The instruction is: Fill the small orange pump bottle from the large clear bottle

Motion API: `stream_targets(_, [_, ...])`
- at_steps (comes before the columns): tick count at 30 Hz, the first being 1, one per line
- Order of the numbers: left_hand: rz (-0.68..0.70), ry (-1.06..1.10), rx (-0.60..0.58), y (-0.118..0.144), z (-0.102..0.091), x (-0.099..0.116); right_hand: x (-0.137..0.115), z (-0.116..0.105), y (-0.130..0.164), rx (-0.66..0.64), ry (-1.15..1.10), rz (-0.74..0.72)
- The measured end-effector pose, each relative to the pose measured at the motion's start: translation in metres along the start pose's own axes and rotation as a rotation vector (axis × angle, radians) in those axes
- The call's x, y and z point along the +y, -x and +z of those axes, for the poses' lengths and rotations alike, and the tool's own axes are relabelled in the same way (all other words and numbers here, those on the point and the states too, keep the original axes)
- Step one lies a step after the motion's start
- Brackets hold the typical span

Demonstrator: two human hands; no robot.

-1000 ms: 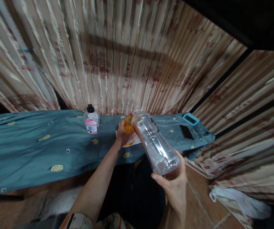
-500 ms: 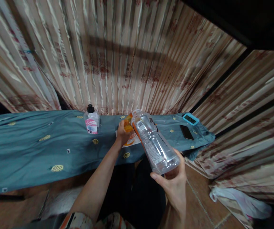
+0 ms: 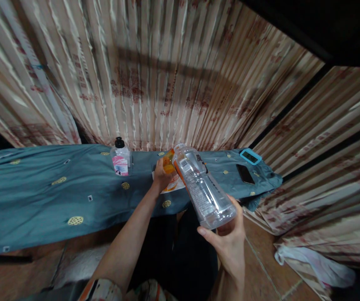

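My right hand [image 3: 226, 246] grips the base of a clear plastic bottle [image 3: 206, 188], which tilts with its neck pointing away and to the left. Printed text and a barcode show on its side. My left hand [image 3: 162, 175] is closed around an orange see-through container [image 3: 168, 162], just left of the bottle's neck. The bottle's mouth is close to the container; whether they touch I cannot tell. Beneath them lies a white and orange printed sheet [image 3: 173, 185], partly hidden by my left hand and the bottle.
A clear bottle with a black cap and pink label [image 3: 120, 161] stands to the left on the blue-green cloth [image 3: 42, 196]. At the right lie a dark phone [image 3: 245, 173] and a blue-framed device [image 3: 250, 156]. A pleated curtain [image 3: 167, 83] hangs behind. A white plastic bag [image 3: 314, 263] is on the floor.
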State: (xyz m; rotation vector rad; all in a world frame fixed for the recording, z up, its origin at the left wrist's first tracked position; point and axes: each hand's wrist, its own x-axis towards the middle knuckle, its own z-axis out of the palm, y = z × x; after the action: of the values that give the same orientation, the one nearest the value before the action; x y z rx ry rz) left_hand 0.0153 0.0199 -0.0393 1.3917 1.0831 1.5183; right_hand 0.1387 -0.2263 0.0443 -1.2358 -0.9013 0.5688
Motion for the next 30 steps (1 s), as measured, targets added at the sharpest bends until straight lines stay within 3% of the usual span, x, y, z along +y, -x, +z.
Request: stream_targets(30, [-0.02, -0.01, -0.01, 0.0002, 0.0009, 0.0018, -0.0005, 0.0005, -0.0005, -0.003, -0.047, 0.0])
